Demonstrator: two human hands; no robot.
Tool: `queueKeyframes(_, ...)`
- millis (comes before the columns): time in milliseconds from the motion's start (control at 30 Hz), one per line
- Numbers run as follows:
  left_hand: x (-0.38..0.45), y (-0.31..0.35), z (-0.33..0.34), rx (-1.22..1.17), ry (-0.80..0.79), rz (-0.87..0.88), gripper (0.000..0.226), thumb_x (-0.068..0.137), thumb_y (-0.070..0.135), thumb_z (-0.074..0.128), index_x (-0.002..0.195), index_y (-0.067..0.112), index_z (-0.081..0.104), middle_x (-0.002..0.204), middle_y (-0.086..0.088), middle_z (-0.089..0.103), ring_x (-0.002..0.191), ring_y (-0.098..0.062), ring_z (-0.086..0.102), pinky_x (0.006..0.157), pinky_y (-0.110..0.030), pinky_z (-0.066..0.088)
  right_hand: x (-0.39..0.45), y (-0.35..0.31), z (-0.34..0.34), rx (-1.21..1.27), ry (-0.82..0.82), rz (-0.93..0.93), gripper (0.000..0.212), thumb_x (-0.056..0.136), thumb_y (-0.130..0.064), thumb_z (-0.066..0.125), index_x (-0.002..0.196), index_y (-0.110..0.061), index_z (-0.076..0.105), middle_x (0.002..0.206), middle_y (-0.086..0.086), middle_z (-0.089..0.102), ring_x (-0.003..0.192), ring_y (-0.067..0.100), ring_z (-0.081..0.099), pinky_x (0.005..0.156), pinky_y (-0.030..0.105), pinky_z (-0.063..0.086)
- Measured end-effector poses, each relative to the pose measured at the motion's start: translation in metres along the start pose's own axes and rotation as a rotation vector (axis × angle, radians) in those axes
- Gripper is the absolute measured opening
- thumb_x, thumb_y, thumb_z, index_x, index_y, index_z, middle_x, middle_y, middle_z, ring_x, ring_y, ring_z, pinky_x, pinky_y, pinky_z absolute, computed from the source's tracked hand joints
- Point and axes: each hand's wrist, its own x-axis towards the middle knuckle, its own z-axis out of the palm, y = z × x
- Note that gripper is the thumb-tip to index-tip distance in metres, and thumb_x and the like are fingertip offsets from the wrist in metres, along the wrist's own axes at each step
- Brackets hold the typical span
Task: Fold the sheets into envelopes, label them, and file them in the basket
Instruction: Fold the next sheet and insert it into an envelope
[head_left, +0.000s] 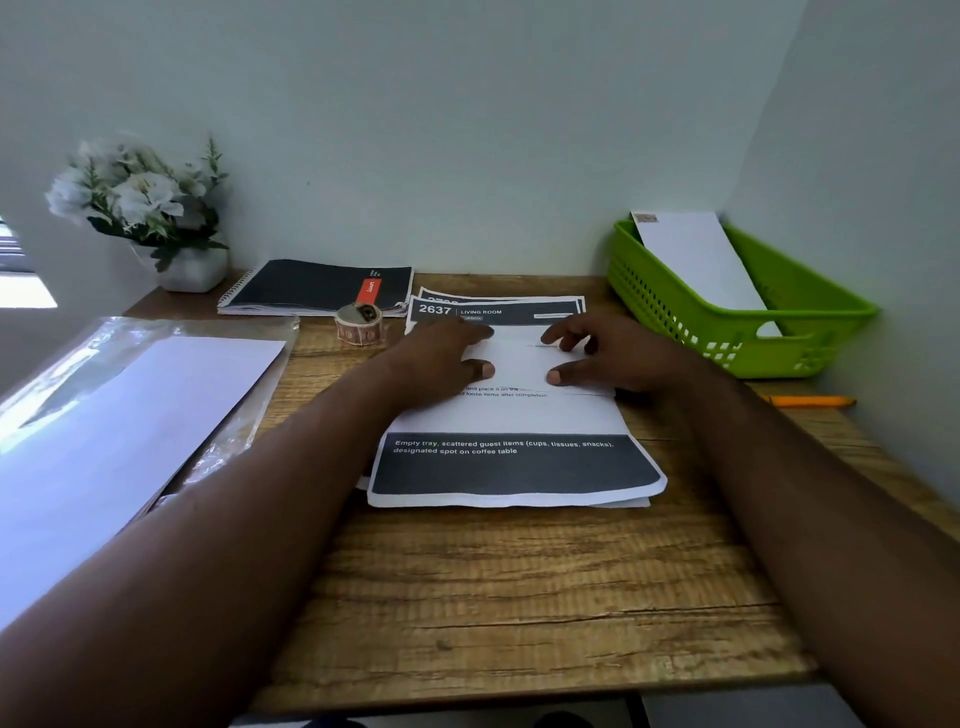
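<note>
One filed envelope (701, 260) leans in the green basket (737, 332). Left of the basket, the printed sheet (514, 415) lies unfolded on the desk (519, 597). Left hand (441, 358) and right hand (608, 358) press it flat, grip released; folding and labelling remain.

Bare forearms, no sleeves; left hand (441, 358), right hand (608, 353) ungloved

Basket (737, 332) right of sheets (514, 415) — notebook (317, 288) behind.

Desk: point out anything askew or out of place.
The printed sheets are stacked unevenly, with lower ones poking out at the far and near edges. An orange pencil lies at the table's right edge. Nothing looks spilled or damaged.
</note>
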Motion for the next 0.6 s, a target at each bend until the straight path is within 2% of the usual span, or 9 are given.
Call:
queueKeyframes(100, 0.0, -0.003, -0.003, -0.033, 0.085, 0.012, 0.064, 0.087, 0.039, 0.065, 0.145, 0.03, 0.039, 0.14, -0.005, 0.044, 0.135, -0.025, 0.036, 0.113, -0.039, 0.023, 0.0, 0.001, 0.001, 0.017, -0.012, 0.024, 0.054, 0.072, -0.038, 0.08, 0.121, -0.034, 0.058, 0.115, -0.006, 0.057, 0.103, 0.011, 0.053, 0.091, 0.027, 0.046)
queueKeyframes(200, -0.003, 0.002, -0.009, -0.052, 0.374, 0.084, 0.05, 0.083, 0.027, 0.07, 0.131, 0.032, 0.056, 0.119, 0.001, 0.054, 0.122, -0.021, 0.048, 0.111, -0.041, 0.019, 0.0, 0.004, 0.002, 0.012, 0.061, 0.016, 0.06, 0.071, -0.037, 0.081, 0.126, -0.034, 0.056, 0.118, -0.008, 0.056, 0.108, 0.006, 0.05, 0.095, 0.027, 0.043)
queueKeyframes(300, -0.009, 0.012, -0.017, -0.028, 0.667, 0.128, 0.025, 0.086, 0.017, 0.066, 0.108, 0.026, 0.072, 0.1, -0.001, 0.06, 0.101, -0.022, 0.058, 0.102, -0.04, 0.018, 0.002, 0.001, -0.001, 0.033, 0.396, -0.179, 0.038, 0.076, -0.018, 0.077, 0.112, -0.018, 0.069, 0.11, 0.0, 0.067, 0.103, 0.013, 0.059, 0.098, 0.035, 0.043)
queueKeyframes(367, -0.014, 0.017, -0.02, 0.053, 0.837, 0.167, 0.019, 0.084, 0.012, 0.066, 0.096, 0.023, 0.075, 0.09, -0.001, 0.061, 0.088, -0.023, 0.061, 0.099, -0.047, 0.023, 0.003, -0.004, -0.007, 0.012, 0.638, -0.39, 0.019, 0.075, -0.01, 0.072, 0.093, -0.014, 0.074, 0.09, 0.0, 0.07, 0.087, 0.013, 0.063, 0.084, 0.041, 0.05)
queueKeyframes(400, -0.016, 0.019, -0.023, 0.099, 0.886, 0.177, 0.019, 0.082, 0.01, 0.065, 0.093, 0.022, 0.075, 0.089, 0.0, 0.06, 0.086, -0.022, 0.061, 0.098, -0.049, 0.024, 0.004, -0.006, -0.01, -0.012, 0.706, -0.483, 0.014, 0.074, -0.008, 0.07, 0.085, -0.017, 0.073, 0.083, -0.001, 0.07, 0.08, 0.011, 0.063, 0.076, 0.038, 0.051)
queueKeyframes(433, -0.019, 0.022, -0.027, 0.142, 0.874, 0.176, 0.02, 0.081, 0.009, 0.063, 0.091, 0.023, 0.074, 0.09, 0.001, 0.06, 0.087, -0.022, 0.061, 0.099, -0.05, 0.023, 0.004, -0.008, -0.012, -0.034, 0.731, -0.549, 0.016, 0.073, -0.006, 0.069, 0.078, -0.021, 0.071, 0.08, 0.001, 0.071, 0.075, 0.012, 0.064, 0.071, 0.034, 0.051)
queueKeyframes(500, -0.023, 0.028, -0.03, 0.202, 0.685, 0.141, 0.022, 0.081, 0.017, 0.057, 0.09, 0.026, 0.074, 0.098, 0.004, 0.062, 0.098, -0.02, 0.059, 0.104, -0.049, 0.019, 0.003, -0.007, -0.01, -0.054, 0.621, -0.576, 0.02, 0.072, 0.0, 0.07, 0.076, -0.02, 0.07, 0.079, 0.004, 0.07, 0.073, 0.016, 0.065, 0.069, 0.028, 0.049)
queueKeyframes(533, -0.023, 0.03, -0.029, 0.2, 0.578, 0.116, 0.023, 0.081, 0.022, 0.053, 0.09, 0.027, 0.074, 0.101, 0.006, 0.063, 0.101, -0.019, 0.058, 0.106, -0.047, 0.02, 0.002, -0.005, -0.008, -0.057, 0.489, -0.527, 0.02, 0.072, 0.002, 0.071, 0.078, -0.017, 0.072, 0.081, 0.004, 0.07, 0.075, 0.016, 0.064, 0.072, 0.028, 0.05)
queueKeyframes(600, -0.022, 0.033, -0.018, 0.111, 0.41, 0.072, 0.029, 0.079, 0.027, 0.046, 0.086, 0.024, 0.074, 0.098, 0.004, 0.069, 0.097, -0.021, 0.063, 0.1, -0.041, 0.038, 0.0, -0.003, -0.004, -0.102, 0.15, -0.344, 0.018, 0.073, -0.001, 0.074, 0.084, -0.016, 0.075, 0.088, 0.0, 0.072, 0.083, 0.013, 0.065, 0.08, 0.032, 0.052)
